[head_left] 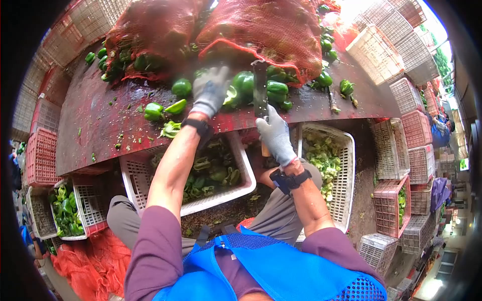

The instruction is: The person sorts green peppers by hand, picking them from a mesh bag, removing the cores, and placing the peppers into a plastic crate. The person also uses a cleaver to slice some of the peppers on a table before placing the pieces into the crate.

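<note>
My right hand [276, 133], in a grey glove, is closed around the handle of a knife [260, 90]. Its broad dark blade points away from me over the table's near edge. My left hand [211, 90], gloved too, is smeared by motion above the table, so its fingers cannot be made out. Just right of it lies a cut green pepper [230, 95], beside whole green peppers [277, 91]. To its left are another whole pepper [182, 88] and cut pieces [175, 107]. Red mesh sacks [261, 35] of peppers rest at the back.
Below the dark table [100, 120] stand a white crate [246, 170] of green pepper pieces and another crate [350, 175] of pale green scraps. Stacked crates [42, 155] flank the left side, more crates [416, 128] the right. Red netting [90, 261] lies on the floor.
</note>
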